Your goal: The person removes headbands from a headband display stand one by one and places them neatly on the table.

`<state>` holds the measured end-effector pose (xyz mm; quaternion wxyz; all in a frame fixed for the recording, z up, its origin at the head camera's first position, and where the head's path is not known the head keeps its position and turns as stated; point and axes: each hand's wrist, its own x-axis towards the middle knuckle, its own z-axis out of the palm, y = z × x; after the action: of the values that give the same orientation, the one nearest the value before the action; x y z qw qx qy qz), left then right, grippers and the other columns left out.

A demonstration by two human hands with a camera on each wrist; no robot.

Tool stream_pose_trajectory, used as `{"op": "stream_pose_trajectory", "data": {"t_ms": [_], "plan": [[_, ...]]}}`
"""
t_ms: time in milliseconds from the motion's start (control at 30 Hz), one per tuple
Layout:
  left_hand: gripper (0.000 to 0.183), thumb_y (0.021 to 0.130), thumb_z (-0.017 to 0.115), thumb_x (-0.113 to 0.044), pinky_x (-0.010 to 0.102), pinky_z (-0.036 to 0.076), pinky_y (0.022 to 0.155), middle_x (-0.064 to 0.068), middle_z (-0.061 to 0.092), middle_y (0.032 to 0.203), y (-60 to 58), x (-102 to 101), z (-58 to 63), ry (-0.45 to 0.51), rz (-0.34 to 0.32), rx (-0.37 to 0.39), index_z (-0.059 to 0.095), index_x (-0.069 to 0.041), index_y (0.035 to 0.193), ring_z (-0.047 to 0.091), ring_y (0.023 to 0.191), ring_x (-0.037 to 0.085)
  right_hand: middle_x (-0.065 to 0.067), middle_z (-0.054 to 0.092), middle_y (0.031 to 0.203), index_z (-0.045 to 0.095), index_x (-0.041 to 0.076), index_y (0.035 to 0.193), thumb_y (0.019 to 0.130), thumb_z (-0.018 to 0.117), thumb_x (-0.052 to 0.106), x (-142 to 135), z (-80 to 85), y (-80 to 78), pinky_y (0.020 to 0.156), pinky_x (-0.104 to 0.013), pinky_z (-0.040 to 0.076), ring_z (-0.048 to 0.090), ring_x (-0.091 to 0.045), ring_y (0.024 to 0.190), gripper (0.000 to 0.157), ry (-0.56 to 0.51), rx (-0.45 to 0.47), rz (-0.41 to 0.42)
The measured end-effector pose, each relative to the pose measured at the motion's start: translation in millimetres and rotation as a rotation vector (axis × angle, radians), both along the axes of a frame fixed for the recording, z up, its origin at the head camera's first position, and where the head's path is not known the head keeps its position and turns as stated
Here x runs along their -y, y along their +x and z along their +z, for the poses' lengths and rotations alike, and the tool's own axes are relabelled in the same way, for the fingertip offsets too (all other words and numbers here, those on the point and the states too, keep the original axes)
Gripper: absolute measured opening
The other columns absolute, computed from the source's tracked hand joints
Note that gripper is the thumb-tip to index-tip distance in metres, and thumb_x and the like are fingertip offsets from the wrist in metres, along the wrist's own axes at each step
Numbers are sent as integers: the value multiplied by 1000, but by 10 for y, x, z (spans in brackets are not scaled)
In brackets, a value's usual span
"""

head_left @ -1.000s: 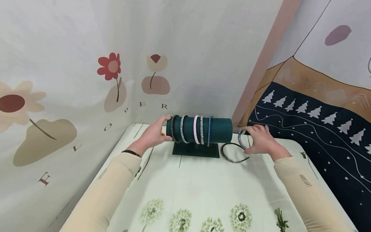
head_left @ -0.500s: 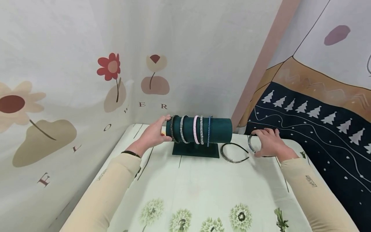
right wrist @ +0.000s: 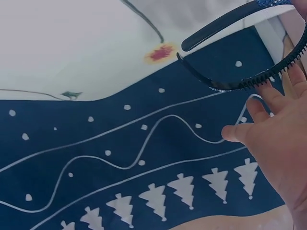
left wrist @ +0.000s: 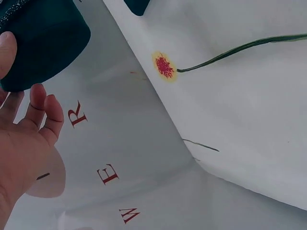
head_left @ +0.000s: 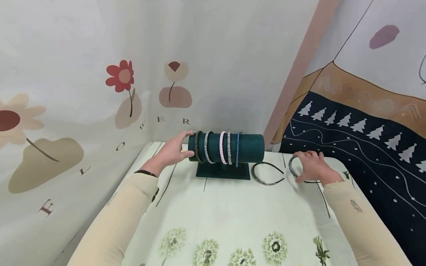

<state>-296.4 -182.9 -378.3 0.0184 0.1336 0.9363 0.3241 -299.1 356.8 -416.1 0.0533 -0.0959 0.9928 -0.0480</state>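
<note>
A dark green padded headband stand (head_left: 253, 147) lies lengthwise at the back of the table. My left hand (head_left: 170, 150) grips its left end between thumb and fingers; the left wrist view shows that hand (left wrist: 29, 120) at the roll's end. Several headbands circle the roll, among them a dark one (head_left: 196, 147), a pink one (head_left: 221, 147) and a blue one (head_left: 237, 147). To the right, my right hand (head_left: 313, 167) holds a black toothed headband (right wrist: 220, 21) with blue glitter, just above the table. Its open ends point away from the fingers in the right wrist view.
Another black toothed headband (head_left: 259, 180) lies on the table between the stand and my right hand. The pale tablecloth (head_left: 226, 207) has printed flowers. A patterned curtain (head_left: 216, 74) hangs right behind the stand, and a dark blue cloth (head_left: 352, 151) borders the right side.
My right hand has moved right with its headband, away from the stand and the loose headband, then nearly stopped. My left hand keeps its place on the stand. The head view has shifted slightly.
</note>
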Motion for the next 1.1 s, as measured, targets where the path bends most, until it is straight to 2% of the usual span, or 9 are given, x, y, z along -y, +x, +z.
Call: {"op": "stream_pose_trajectory", "data": {"t_ms": [233,433,633,767,967,1100], "plan": [[79,101,78,-24,58,53,113,5,31,177,24,-28,31,-17,15,-12,34,-21,166,61,123,39,-39,45,157,44,3,150,66,100,26,-63,-111,-29,121,-87,4,20,-62,149,104,-39,44,-35],[80,100,79,-24,58,53,113,5,31,177,56,-37,65,-32,28,-7,34,-21,166,62,123,40,-39,45,156,42,4,152,63,100,25,-105,-193,-70,118,-89,7,19,-62,148,108,-65,90,-64],[81,101,78,-25,59,53,114,7,31,177,45,-46,54,-30,27,0,31,-22,167,62,125,40,-46,32,158,36,7,158,63,103,28,-89,-277,-124,104,-94,29,18,-75,140,118,-50,142,-78],[80,100,78,-25,55,56,107,5,33,176,47,-50,46,-16,32,-1,33,-22,166,63,116,39,-49,28,156,35,6,161,63,102,26,-56,-331,-172,96,-96,34,18,-80,135,120,-26,148,-56],[79,101,77,-27,47,56,95,5,38,173,38,-67,22,-34,9,1,32,-23,166,60,104,32,-51,28,154,32,7,162,62,103,24,-40,-368,-190,97,-94,35,20,-82,131,124,12,201,-57],[78,101,77,-27,43,54,87,4,40,171,45,-48,28,-34,21,-10,32,-24,166,58,100,31,-49,29,154,32,8,163,62,103,24,7,-354,-236,93,-90,42,27,-79,127,125,37,204,-53]]}}
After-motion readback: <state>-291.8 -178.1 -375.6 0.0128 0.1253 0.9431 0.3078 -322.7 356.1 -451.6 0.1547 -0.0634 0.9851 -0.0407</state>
